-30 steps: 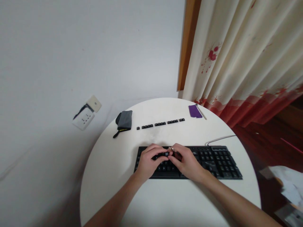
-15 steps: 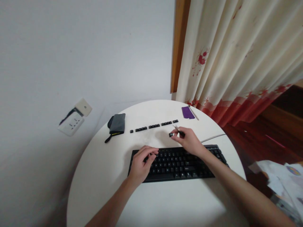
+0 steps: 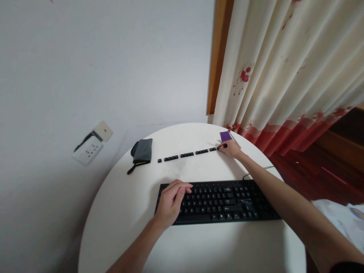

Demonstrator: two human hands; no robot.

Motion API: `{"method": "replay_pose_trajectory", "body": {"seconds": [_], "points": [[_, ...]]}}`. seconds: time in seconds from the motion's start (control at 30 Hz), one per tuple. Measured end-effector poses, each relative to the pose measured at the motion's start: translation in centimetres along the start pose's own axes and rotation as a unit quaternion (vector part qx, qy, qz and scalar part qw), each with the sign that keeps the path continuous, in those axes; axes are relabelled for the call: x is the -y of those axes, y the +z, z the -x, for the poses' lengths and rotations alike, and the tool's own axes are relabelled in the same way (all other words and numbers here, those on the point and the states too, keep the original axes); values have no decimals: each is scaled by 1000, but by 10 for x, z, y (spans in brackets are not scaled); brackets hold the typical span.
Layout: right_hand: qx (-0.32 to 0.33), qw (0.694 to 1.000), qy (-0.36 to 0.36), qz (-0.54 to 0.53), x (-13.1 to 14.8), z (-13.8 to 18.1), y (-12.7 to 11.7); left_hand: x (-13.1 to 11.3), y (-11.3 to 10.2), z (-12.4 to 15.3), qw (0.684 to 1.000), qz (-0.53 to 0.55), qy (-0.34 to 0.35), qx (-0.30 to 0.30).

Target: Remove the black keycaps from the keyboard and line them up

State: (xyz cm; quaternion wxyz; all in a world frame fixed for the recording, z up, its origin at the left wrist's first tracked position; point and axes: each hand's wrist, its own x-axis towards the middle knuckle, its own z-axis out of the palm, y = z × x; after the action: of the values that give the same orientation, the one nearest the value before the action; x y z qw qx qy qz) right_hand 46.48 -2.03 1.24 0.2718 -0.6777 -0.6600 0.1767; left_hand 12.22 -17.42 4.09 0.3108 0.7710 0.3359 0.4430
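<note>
A black keyboard [image 3: 210, 218] lies across the white round table [image 3: 182, 250], with a bare strip along its upper edge. My left hand [image 3: 170, 201] rests over its left end, fingers lying flat and together, holding nothing. At the right end of a row of loose black keycaps [image 3: 187, 154] is my right hand [image 3: 229, 148]. It is closed on a small keycap puller [image 3: 224, 145] with thin metal prongs and a black handle. The fingertips also touch a keycap [image 3: 218, 148] at the row's end; whether they still grip it I cannot make out.
A grey pouch [image 3: 143, 151] with a dark strap lies at the table's back left. Behind my right hand are a purple cloth-like piece [image 3: 225, 136] and a thin stick [image 3: 234, 139]. The keyboard cable [image 3: 256, 171] runs right. Wall and curtain [image 3: 273, 76] border the table.
My right hand has moved up and right from above the keyboard, bringing a keycap to the row's right end. My left hand stays on the keyboard, its fingers flatter. The view has shifted slightly.
</note>
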Motion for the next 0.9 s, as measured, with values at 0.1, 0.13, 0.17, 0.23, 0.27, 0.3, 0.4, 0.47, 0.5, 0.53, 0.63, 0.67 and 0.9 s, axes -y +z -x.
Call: {"method": "replay_pose_trajectory", "body": {"seconds": [0.1,0.13,0.17,0.23,0.27,0.3,0.4,0.47,0.5,0.53,0.63,0.67,0.9], "points": [[5,1000,-2,8,-7,-5,5,0,0,-1,1000,1,0,1],[6,1000,-3,10,-9,-6,6,0,0,-1,1000,0,0,1],[6,1000,-3,11,-11,-7,7,0,0,-1,1000,-1,1,1],[7,1000,-4,12,-14,-9,8,1,0,0,1000,-4,2,0],[8,1000,-5,12,-14,-9,9,1,0,0,1000,-5,2,-1],[9,1000,-6,13,-15,-9,10,1,0,0,1000,-6,2,0],[10,1000,-9,15,-16,-11,12,1,0,0,1000,-7,2,1],[8,1000,-9,18,-17,-12,13,1,0,0,1000,-7,3,1],[8,1000,-9,20,-17,-12,13,1,0,-1,1000,-6,4,1],[8,1000,-10,21,-18,-13,13,0,0,-1,1000,-5,4,2],[11,1000,-15,21,-19,-13,14,1,0,-1,1000,-4,-2,7],[12,1000,-17,21,-19,-13,14,2,0,0,1000,-5,-5,8],[14,999,-30,17,-19,-12,15,4,0,1,1000,-6,-7,13]]}}
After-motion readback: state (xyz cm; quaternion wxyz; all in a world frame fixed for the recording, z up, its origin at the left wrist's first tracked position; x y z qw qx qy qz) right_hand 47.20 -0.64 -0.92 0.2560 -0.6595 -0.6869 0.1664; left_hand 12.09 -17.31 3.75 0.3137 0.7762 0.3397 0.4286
